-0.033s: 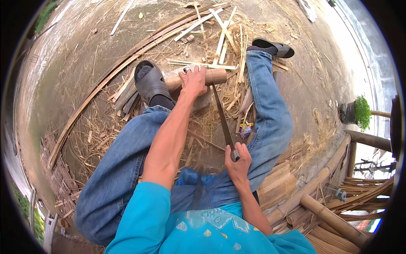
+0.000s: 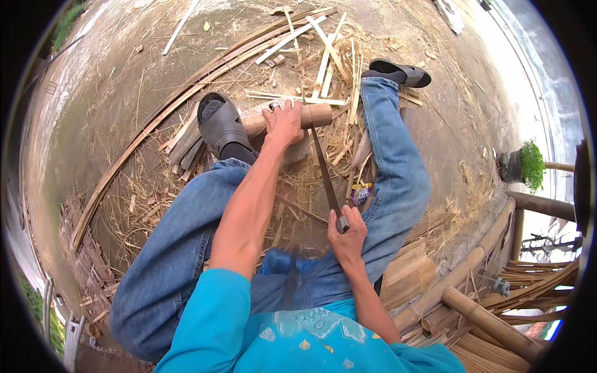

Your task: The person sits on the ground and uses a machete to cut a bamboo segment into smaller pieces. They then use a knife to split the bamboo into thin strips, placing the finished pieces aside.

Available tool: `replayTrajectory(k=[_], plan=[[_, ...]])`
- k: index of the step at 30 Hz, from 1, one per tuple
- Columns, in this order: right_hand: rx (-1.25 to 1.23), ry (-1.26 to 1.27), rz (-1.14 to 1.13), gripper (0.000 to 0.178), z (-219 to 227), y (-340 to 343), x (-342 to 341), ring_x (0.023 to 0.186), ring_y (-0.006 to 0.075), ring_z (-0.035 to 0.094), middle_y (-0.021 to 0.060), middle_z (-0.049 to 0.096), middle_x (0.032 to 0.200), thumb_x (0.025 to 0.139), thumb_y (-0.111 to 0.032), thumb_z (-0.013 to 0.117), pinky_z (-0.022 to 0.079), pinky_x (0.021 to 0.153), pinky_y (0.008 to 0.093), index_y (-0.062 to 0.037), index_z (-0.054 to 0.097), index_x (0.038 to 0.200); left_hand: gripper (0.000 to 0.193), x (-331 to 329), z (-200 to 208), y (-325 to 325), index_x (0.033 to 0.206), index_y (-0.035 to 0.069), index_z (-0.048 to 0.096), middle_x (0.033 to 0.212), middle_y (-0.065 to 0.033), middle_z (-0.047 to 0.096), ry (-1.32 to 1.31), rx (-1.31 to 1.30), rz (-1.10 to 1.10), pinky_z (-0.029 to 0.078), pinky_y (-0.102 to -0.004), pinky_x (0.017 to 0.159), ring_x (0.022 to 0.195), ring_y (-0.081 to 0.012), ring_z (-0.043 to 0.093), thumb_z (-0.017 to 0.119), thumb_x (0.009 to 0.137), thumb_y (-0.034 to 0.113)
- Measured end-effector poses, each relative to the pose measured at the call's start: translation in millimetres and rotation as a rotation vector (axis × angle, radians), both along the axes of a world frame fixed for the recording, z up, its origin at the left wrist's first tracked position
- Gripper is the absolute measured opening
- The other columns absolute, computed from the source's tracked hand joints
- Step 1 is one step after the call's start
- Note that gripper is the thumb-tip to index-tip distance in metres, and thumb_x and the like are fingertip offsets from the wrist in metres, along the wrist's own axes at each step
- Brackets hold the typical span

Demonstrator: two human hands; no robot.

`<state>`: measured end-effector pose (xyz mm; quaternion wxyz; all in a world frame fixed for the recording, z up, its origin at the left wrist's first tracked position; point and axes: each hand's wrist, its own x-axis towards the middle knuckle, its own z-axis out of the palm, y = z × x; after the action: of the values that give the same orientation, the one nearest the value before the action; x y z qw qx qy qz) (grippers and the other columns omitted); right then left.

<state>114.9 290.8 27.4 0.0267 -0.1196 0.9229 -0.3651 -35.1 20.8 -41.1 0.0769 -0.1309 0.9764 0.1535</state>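
A thick brown bamboo piece [image 2: 319, 115] lies crosswise over a pale block [image 2: 297, 153] in front of me. My left hand [image 2: 284, 122] presses down on it, its fingers curled over the top. Just right of those fingers, the long dark blade of a handsaw [image 2: 323, 166] crosses the bamboo, with its tip past the far side. My right hand [image 2: 348, 231] is closed round the saw's handle, close to my right thigh. My left foot, in a dark sandal [image 2: 221, 127], sits at the bamboo's left end; the contact there is partly hidden.
Long bamboo strips [image 2: 146, 127] curve along the left. Pale slats [image 2: 326, 59] and shavings litter the ground ahead. A small coloured packet [image 2: 360, 193] lies by my right leg. At right stand a potted plant [image 2: 530, 165] and a bamboo frame [image 2: 491, 323] with bundled strips.
My right hand and the saw have slid slightly forward, away from me, and the blade tip shows farther beyond the bamboo. My left hand stays on the bamboo.
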Motion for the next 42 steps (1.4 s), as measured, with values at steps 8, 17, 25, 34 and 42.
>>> replayTrajectory(k=[8,17,25,34,42], plan=[[-0.058,0.099,0.043,0.021,-47,-93,-125,0.079,0.0426,0.063,0.0209,0.059,0.087,0.089,-0.019,0.072,0.049,0.070,0.0528,-0.0031,0.061,0.097,0.075,-7,-5,-5,0.134,0.012,0.049,0.129,-0.0143,0.055,0.066,0.047,0.012,0.035,-0.0702,0.092,0.116,-0.0427,0.061,0.084,0.068,0.027],[0.020,0.041,-0.006,0.016,-14,-24,-32,0.074,0.0389,0.063,0.0163,0.055,0.080,0.090,-0.016,0.072,0.048,0.064,0.0495,-0.0044,0.062,0.094,0.075,-3,-1,-2,0.133,0.012,0.048,0.129,-0.0148,0.056,0.016,0.007,0.004,0.038,-0.0660,0.088,0.114,-0.0427,0.062,0.084,0.070,0.030],[-0.024,0.067,0.015,0.020,-38,-70,-91,0.074,0.0403,0.061,0.0211,0.059,0.082,0.090,-0.016,0.072,0.047,0.068,0.0493,0.0011,0.063,0.095,0.075,-8,1,-7,0.133,0.012,0.048,0.128,-0.0160,0.056,0.017,0.025,-0.007,0.036,-0.0652,0.089,0.113,-0.0434,0.062,0.084,0.069,0.029],[-0.018,0.047,0.023,0.017,-31,-45,-71,0.074,0.0404,0.061,0.0187,0.055,0.081,0.090,-0.015,0.072,0.048,0.065,0.0493,-0.0029,0.061,0.094,0.078,-5,-1,-3,0.135,0.013,0.043,0.131,-0.0176,0.054,0.007,0.048,-0.007,0.037,-0.0672,0.089,0.112,-0.0461,0.060,0.085,0.071,0.031],[-0.006,0.048,0.017,0.018,-26,-37,-50,0.074,0.0396,0.061,0.0173,0.054,0.080,0.090,-0.016,0.072,0.049,0.066,0.0493,-0.0034,0.061,0.096,0.078,-6,-9,-4,0.133,0.015,0.045,0.127,-0.0155,0.055,0.086,-0.008,0.001,0.037,-0.0632,0.086,0.108,-0.0430,0.061,0.086,0.070,0.031]])
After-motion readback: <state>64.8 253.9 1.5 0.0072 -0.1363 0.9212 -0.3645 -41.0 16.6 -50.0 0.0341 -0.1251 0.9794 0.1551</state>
